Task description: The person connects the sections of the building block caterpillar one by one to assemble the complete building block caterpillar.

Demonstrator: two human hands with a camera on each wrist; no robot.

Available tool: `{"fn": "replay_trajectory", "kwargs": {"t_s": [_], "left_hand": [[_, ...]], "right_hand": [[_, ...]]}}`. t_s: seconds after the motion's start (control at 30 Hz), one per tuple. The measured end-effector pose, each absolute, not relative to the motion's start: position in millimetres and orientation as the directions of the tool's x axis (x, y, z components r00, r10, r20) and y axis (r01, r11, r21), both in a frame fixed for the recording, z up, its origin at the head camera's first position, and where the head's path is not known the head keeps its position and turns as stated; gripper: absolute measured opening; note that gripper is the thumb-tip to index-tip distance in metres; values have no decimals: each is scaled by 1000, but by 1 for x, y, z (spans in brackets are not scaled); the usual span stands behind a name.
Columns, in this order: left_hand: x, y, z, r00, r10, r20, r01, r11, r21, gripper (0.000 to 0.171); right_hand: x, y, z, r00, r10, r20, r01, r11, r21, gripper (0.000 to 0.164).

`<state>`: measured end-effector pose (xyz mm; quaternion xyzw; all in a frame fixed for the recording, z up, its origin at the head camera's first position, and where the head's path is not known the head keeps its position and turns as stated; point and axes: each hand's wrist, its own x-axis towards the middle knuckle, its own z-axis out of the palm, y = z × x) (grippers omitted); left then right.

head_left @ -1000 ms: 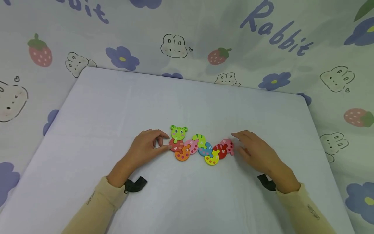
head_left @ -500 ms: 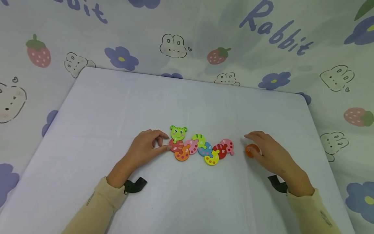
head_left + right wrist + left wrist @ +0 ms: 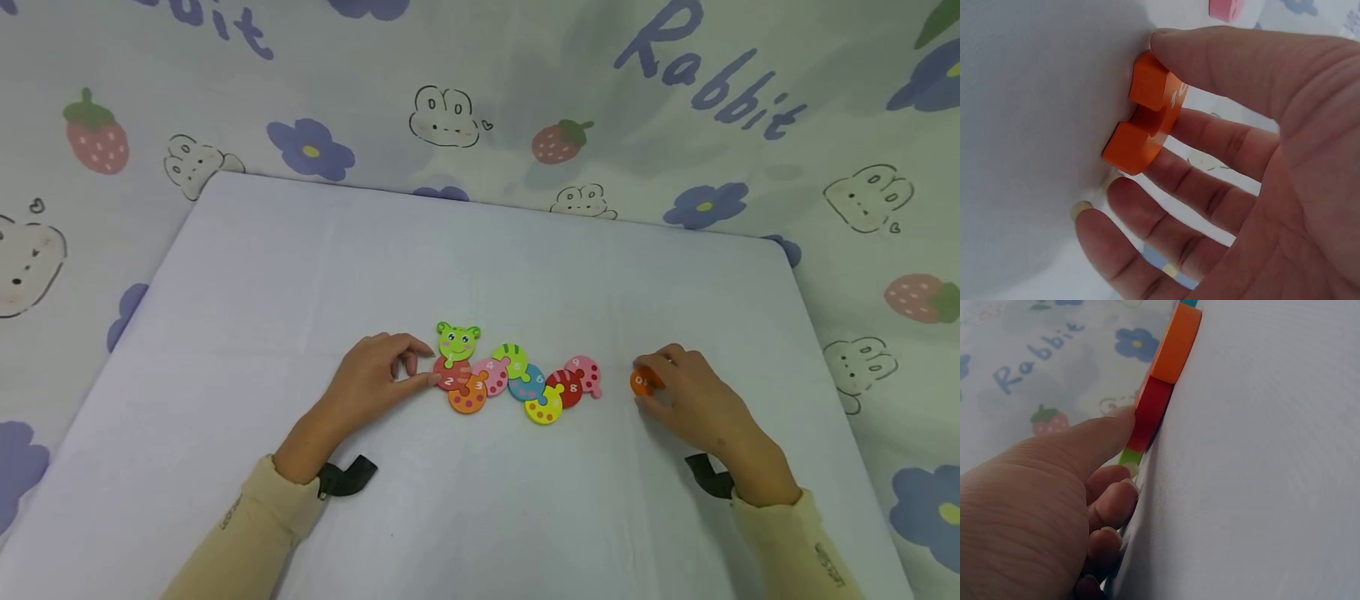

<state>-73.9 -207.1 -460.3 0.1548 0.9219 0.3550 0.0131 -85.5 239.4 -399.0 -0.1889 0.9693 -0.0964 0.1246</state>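
A caterpillar number puzzle [image 3: 527, 383] lies on the white table, its numbered round pieces joined in a zigzag from the green smiling head [image 3: 458, 341] to the pink piece 9 [image 3: 582, 372]. My left hand [image 3: 382, 371] rests at its left end, thumb touching the edge of the red piece 2 [image 3: 1151, 412], other fingers loosely bent beside the head. Right of the chain, my right hand [image 3: 693, 396] holds an orange puzzle piece [image 3: 1154, 94] marked 10 between thumb and fingers. Its notch faces the right wrist camera. A gap separates it from piece 9.
The white tabletop [image 3: 480, 517] spreads around the chain. Behind it hangs a cloth [image 3: 360, 92] printed with rabbits, strawberries and flowers. Dark straps [image 3: 348, 477] stick out at both wrists.
My right hand has moved right, away from piece 9, to the orange piece, which was hidden at first. Its fingers have closed round that piece. My left hand and the chain stay put.
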Motion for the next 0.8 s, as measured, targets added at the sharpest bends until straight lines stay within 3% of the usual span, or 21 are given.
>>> {"fn": "replay_trajectory", "kwargs": {"t_s": [0.23, 0.4, 0.63, 0.8], "left_hand": [[-74, -207, -459, -951, 298, 85, 279, 704, 653, 37], [-74, -207, -459, -950, 302, 84, 281, 701, 656, 37], [-74, -205, -460, -949, 301, 90, 283, 698, 658, 37], [-75, -205, -459, -951, 296, 89, 279, 697, 661, 36]], "right_hand": [[-89, 239, -401, -928, -234, -289, -163, 955, -249, 46], [-89, 241, -399, -910, -126, -395, -8, 957, -289, 46], [-78, 248, -395, -903, -168, -396, -24, 939, -344, 46], [-55, 259, -389, -866, -231, -444, -42, 918, -395, 60]]}}
